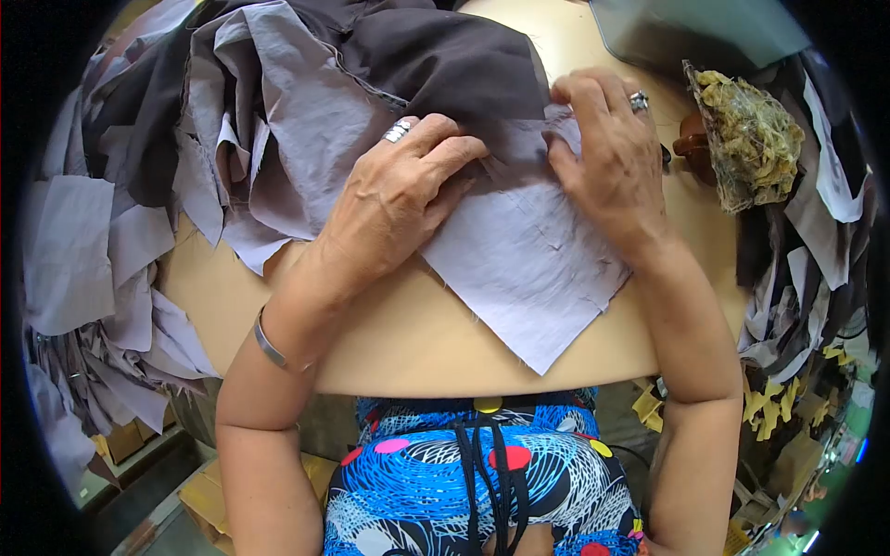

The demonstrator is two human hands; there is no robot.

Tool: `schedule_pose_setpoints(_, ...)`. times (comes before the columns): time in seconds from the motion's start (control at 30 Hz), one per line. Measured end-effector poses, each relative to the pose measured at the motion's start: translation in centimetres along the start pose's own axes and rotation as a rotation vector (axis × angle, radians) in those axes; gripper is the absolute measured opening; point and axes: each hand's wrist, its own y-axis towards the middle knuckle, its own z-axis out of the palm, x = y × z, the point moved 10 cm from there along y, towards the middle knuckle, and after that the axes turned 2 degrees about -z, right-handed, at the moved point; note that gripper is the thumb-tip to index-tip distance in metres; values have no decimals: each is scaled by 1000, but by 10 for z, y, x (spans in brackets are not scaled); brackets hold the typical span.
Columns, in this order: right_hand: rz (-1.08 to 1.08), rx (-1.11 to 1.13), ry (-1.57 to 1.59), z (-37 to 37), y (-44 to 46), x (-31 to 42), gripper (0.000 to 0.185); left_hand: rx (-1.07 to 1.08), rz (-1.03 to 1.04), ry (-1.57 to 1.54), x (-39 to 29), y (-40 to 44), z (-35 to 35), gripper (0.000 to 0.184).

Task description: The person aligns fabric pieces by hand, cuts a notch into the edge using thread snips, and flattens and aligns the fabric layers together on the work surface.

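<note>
From where I sit, looking down through the head camera, the pale lilac cloth (533, 287) lies flat on the tan table (371, 347), between and below my two hands, with one pointed corner aimed at the table's near edge. My left hand (399, 190) rests over its upper left side, fingers curled, thumb and forefinger close to each other just above the fabric; I cannot tell whether they pinch any of it. My right hand (607, 148) lies over the upper right side, thumb and fingertips apart, with a bit of the lilac fabric showing between them; whether any of it is gripped I cannot tell. The cloth's upper part meets the dark cloth (454, 60), which spreads beyond both hands, its edge close to my right fingertips. To the left of my left hand, a folded lilac piece (287, 111) sits heaped against the dark fabric, and more cut pieces (69, 255) hang past the table's left side. Well to the right of the cloth, a rough yellowish clump (756, 139) stands near my right hand, with a rounded brown object (695, 146) just beside it.
</note>
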Motion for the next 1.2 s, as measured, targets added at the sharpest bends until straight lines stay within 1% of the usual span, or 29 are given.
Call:
schedule_pose_setpoints(0.07, 73, 105, 140, 6, -8, 4, 23, -1, -5, 0, 1, 1, 1, 30)
schedule_pose_setpoints(0.1, 60, 198, 267, 13, -13, 11, 19, 12, -28, 0, 3, 1, 0, 31)
schedule_pose_setpoints(0.2, -41, 264, 209, 22, -29, 30, 14, 39, -67, -4, 4, 3, 1, 35)
schedule_pose_setpoints(0.23, -136, 255, 167, 20, -31, 37, 17, 33, -64, -5, 4, 4, 1, 37)
schedule_pose_setpoints(0.33, -276, 234, 18, 18, -39, 49, 23, 28, -84, 5, 7, 3, 1, 42)
schedule_pose_setpoints(0.47, -255, 239, -7, 23, -38, 48, 27, 18, -99, 44, 8, 3, -1, 46)
schedule_pose_setpoints(0.57, -234, 245, -17, 26, -37, 48, 27, -1, -91, 94, 7, 4, -5, 39)
schedule_pose_setpoints(0.63, -261, 235, -26, 23, -37, 51, 27, -63, -67, 168, 8, 5, -10, 30)
schedule_pose_setpoints(0.67, -247, 265, -20, 25, -38, 50, 28, -96, -56, 204, 8, 6, -13, 26)
schedule_pose_setpoints(0.7, -235, 294, -14, 26, -39, 49, 30, -145, -45, 294, 6, 9, -20, 17)
schedule_pose_setpoints(0.73, -224, 320, -7, 27, -39, 48, 33, -142, -62, 352, 10, 11, -22, 17)
schedule_pose_setpoints(0.8, -220, 290, 5, 27, -39, 47, 31, -140, -95, 474, 20, 14, -30, 18)
schedule_pose_setpoints(0.83, -218, 274, 11, 27, -39, 46, 30, -83, -144, 528, 31, 15, -27, 24)
schedule_pose_setpoints(0.93, -189, 321, 21, 31, -42, 40, 26, -303, -137, 529, 51, 18, -45, 22)
schedule_pose_setpoints(0.97, -156, 311, 84, 29, -42, 36, 24, -314, -94, 569, 53, 18, -44, 22)
schedule_pose_setpoints(1.03, -91, 294, 211, 26, -41, 29, 20, -202, -119, 578, 59, 18, -32, 26)
schedule_pose_setpoints(1.07, -34, 249, 230, 21, -39, 23, 19, -147, -132, 583, 60, 17, -27, 28)
schedule_pose_setpoints(1.1, 21, 204, 250, 17, -37, 17, 18, -72, -149, 544, 62, 15, -20, 25)
schedule_pose_setpoints(1.13, 77, 160, 271, 14, -36, 11, 17, -61, -123, 541, 58, 12, -20, 20)
schedule_pose_setpoints(1.17, 100, 166, 315, 15, -37, 6, 17, -15, -139, 530, 57, 8, -20, 19)
schedule_pose_setpoints(1.2, 138, 232, 352, 18, -39, 0, 17, 32, -155, 517, 53, 4, -21, 19)
